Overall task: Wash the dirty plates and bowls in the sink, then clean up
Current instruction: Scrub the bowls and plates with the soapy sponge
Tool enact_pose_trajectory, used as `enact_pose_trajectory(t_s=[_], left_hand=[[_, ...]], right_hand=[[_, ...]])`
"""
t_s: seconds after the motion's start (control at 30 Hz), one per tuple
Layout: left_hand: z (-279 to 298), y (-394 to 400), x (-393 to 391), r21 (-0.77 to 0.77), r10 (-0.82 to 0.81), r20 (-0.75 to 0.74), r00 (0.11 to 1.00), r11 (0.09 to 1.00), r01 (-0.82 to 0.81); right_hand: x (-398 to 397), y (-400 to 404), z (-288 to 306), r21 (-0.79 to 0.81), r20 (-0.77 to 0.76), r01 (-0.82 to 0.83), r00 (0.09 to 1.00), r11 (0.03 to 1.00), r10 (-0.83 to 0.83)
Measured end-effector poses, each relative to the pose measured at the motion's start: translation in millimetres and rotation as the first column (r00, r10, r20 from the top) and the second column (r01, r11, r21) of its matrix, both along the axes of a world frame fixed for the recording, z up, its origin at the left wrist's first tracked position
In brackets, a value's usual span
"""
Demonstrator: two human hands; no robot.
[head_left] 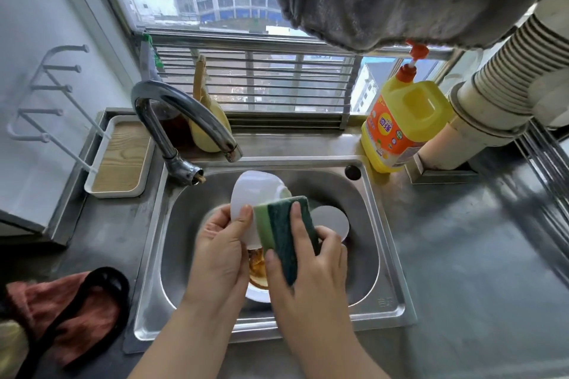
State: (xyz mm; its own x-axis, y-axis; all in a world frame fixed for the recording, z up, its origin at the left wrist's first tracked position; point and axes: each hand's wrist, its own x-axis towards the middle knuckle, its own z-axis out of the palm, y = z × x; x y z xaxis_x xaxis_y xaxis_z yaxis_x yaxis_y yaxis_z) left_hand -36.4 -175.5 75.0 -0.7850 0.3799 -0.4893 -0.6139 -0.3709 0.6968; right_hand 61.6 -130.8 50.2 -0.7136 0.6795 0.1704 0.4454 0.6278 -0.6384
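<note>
Sponge (284, 235) gripped in right hand (308, 268), long axis running away from the body, touching the right side of white bowl (252, 203) that left hand (220, 252) pinches by its rim, tilted, above dirty plate (257, 274) in sink (381, 280).

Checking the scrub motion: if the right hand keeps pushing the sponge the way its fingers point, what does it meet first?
Most likely the white bowl held by the left hand: the right hand already has the sponge beside it, though actual contact is unclear.
</note>
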Motion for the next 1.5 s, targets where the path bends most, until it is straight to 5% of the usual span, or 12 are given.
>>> enact_pose_trajectory(t_s=[0.1,0.2,0.33,0.43,0.53,0.63,0.77,1.0,1.1,1.27,1.37,1.5], left_hand=[[-4.2,0.9,3.2,-0.005,-0.009,-0.015,1.0,1.0,0.009],[-2.7,2.3,2.3,-0.013,-0.034,-0.043,0.999,0.999,0.033],[-7.5,-3.7,-11.1,0.012,-0.03,0.007,1.0,0.999,0.03],[-14.5,-6.6,-16.7,0.048,0.008,0.14,0.99,0.999,-0.015],[-19.6,-6.3,-21.1,0.07,0.083,0.29,0.953,0.992,-0.108],[-19.9,-6.4,-23.4,0.064,0.091,0.33,0.94,0.991,-0.118],[-18.1,-3.0,-18.2,0.066,0.002,0.288,0.958,0.998,-0.022],[-15.8,-3.2,-23.0,0.065,0.017,0.263,0.965,0.997,-0.035],[-20.2,-5.6,-22.8,0.028,0.005,0.239,0.971,1.0,-0.012],[-33.3,3.4,-17.5,-0.015,-0.102,0.211,0.972,0.994,0.108],[-43.9,4.5,-27.1,-0.142,-0.142,0.139,0.98,0.977,0.161],[-74.6,13.9,-24.6,-0.452,-0.475,-0.079,0.876,0.801,0.393]], right_hand=[[-18.7,28.5,7.0,-0.17,0.108,-0.01,0.994,0.985,0.028],[-53.4,83.2,6.0,-0.487,0.184,0.061,0.982,0.872,0.034],[-41.6,85.9,0.2,-0.678,0.124,0.034,0.99,0.734,0.069],[-15.0,63.0,-4.6,-0.57,0.089,0.047,0.996,0.82,0.005],[-5.9,41.0,-3.7,-0.186,0.059,-0.003,0.998,0.983,0.015],[-5.7,49.5,-4.7,0.069,0.066,-0.074,0.995,0.995,0.07],[-4.6,72.5,1.0,-0.053,0.18,-0.015,0.983,0.998,0.024],[-2.6,56.9,8.6,-0.083,0.102,-0.132,0.985,0.988,0.14],[2.4,72.4,-0.3,-0.119,0.203,-0.059,0.976,0.991,0.083],[-13.4,64.2,-1.5,-0.198,0.136,-0.054,0.987,0.979,0.082],[12.3,65.1,-19.3,-0.313,0.25,-0.038,0.961,0.949,0.121],[50.8,97.1,-34.7,-0.458,0.27,0.249,0.954,0.853,-0.133]])
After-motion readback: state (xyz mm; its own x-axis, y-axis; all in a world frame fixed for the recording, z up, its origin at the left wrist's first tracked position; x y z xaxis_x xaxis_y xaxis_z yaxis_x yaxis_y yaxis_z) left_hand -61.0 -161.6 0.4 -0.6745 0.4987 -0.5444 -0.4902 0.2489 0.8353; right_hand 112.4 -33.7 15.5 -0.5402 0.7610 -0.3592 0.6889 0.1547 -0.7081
